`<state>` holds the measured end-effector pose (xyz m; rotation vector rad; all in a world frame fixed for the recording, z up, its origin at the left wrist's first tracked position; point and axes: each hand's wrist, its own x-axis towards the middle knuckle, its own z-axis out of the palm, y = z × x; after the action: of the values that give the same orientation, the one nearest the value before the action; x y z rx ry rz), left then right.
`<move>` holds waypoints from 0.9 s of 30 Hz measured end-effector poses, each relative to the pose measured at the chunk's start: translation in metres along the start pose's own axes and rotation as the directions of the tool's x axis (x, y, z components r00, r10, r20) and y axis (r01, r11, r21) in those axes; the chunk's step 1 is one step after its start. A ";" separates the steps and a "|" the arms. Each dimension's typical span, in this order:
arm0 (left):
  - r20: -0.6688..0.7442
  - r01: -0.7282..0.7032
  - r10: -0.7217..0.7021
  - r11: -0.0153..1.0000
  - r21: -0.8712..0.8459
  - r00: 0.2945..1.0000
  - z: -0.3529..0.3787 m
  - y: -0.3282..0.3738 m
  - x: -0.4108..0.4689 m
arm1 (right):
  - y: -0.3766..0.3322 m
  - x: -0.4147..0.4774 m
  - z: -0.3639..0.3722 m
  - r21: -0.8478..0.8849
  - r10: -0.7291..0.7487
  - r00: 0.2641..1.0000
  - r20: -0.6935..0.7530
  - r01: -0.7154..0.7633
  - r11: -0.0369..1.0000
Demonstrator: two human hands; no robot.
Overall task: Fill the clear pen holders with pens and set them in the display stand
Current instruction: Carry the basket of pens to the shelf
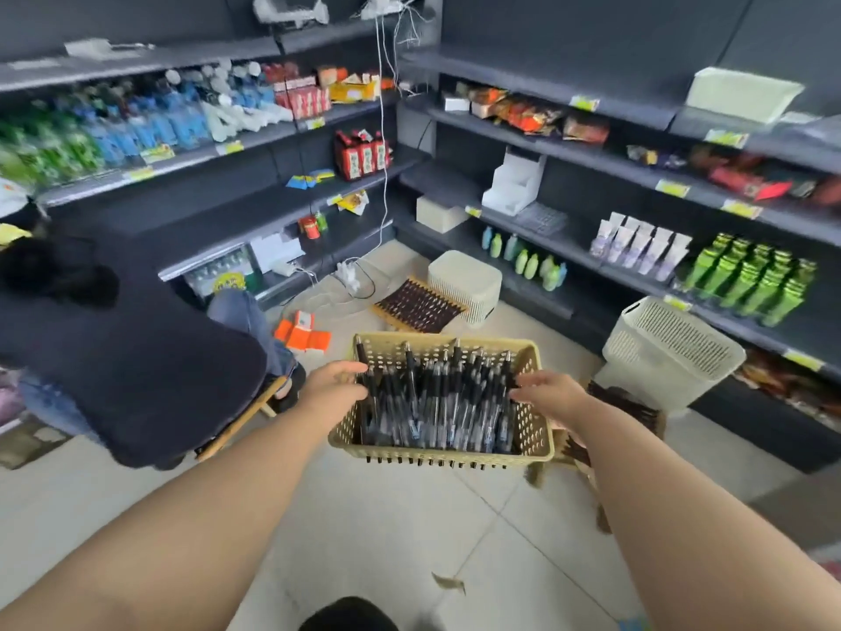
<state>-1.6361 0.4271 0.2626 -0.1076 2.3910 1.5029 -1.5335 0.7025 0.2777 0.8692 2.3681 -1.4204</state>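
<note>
The left hand (337, 385) reaches at the left wall of the yellow basket (455, 458), fingers loosely spread and holding nothing; with the blur I cannot tell whether its fingertips touch the rim or stop just short. Directly to its right, between the 2 hands, lie the pens (437, 405): a dense black-and-clear heap filling the basket, most with their long axis running away from the person, tips toward the far wall, a few leaning upright against it.

The right hand (548, 394) hovers over the basket's right side, fingers straight and pointing left across the pens, also holding nothing. It looks the nearer of the 2 to the heap, so a pick would probably fall to it, pinching across the barrels rather than along them.

Beyond and above the right hand, well apart on a shelf, stands a white tiered display stand (514, 184), with what may be the clear pen holders (544, 218) just beside it.
</note>
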 end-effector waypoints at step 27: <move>0.339 -0.060 -0.008 0.980 0.188 0.941 0.116 0.236 0.593 | -0.178 0.519 -0.128 0.410 0.284 0.950 -0.133 -0.208 0.888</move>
<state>-2.2256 0.6957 0.2418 0.2123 2.2473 1.1750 -2.0408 0.9402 0.2147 1.4120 2.0219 -1.7995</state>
